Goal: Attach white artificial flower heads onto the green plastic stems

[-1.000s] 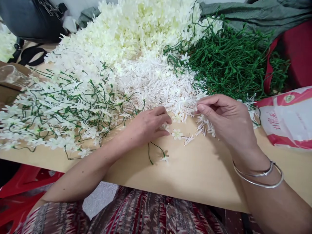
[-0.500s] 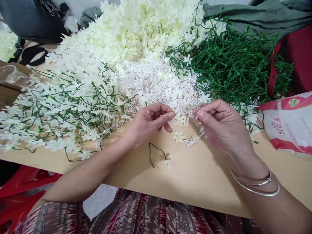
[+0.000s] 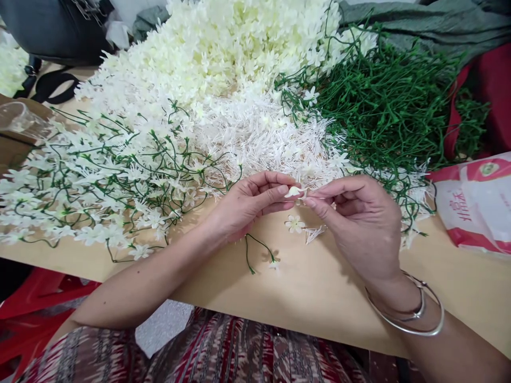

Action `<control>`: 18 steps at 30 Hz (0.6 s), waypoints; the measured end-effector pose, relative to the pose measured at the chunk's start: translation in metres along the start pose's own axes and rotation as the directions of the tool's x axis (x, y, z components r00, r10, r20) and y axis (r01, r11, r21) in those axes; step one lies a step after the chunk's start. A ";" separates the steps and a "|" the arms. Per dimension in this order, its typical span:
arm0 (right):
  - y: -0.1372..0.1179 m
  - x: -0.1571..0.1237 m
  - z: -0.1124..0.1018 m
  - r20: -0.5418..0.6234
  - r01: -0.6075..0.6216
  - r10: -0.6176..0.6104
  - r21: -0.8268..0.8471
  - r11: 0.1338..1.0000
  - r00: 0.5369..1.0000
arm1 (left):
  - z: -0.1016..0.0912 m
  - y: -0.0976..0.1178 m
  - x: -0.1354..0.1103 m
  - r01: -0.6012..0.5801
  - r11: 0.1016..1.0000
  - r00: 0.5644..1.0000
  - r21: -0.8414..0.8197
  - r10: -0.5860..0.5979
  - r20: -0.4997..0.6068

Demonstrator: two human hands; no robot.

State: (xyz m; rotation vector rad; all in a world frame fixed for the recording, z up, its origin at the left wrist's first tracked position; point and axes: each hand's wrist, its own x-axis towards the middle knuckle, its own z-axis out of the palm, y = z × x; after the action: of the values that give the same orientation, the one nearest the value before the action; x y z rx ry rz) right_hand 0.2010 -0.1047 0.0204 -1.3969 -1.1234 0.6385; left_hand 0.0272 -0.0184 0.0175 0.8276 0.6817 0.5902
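My left hand [image 3: 247, 205] and my right hand [image 3: 359, 223] meet fingertip to fingertip above the tan board [image 3: 319, 287]. Between them sits a small white plastic flower [image 3: 294, 191], pinched by my left thumb and forefinger. My right hand pinches a thin white stamen piece [image 3: 306, 194] against that flower. Just below on the board lie a loose white flower [image 3: 294, 224], a white stamen cluster [image 3: 315, 233] and a short green stem [image 3: 255, 250] with a tiny blossom.
A big heap of cream flowers [image 3: 231, 58] fills the back. White stamen pieces [image 3: 259, 138] lie in the middle, finished flower stems [image 3: 99, 181] at the left, bare green stems [image 3: 383, 106] at the right. A red-and-white bag [image 3: 475, 202] lies far right, a clear cup [image 3: 16, 119] far left.
My left hand rose from the board with a flower. My right hand moved left with a stamen piece until the fingertips met.
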 end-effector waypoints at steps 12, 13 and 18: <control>0.012 -0.002 0.007 -0.114 0.148 -0.142 0.049 0.988 0.983 | 0.006 -0.012 -0.001 -0.090 0.988 0.994 0.128 0.082 0.067; 0.013 -0.002 0.007 -0.113 0.177 -0.172 0.036 0.983 0.979 | 0.006 -0.012 -0.001 -0.087 0.989 0.995 0.122 0.080 0.059; 0.018 -0.002 0.000 0.009 0.479 -0.489 -0.221 0.850 0.872 | 0.006 -0.013 0.000 -0.105 0.989 0.994 0.100 0.103 0.025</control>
State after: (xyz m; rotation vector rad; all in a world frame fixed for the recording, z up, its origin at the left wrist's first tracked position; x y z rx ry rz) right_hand 0.2052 -0.1039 0.0025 -1.2267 -1.4730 0.1169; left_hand 0.0343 -0.0282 0.0104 0.9669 0.6572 0.6440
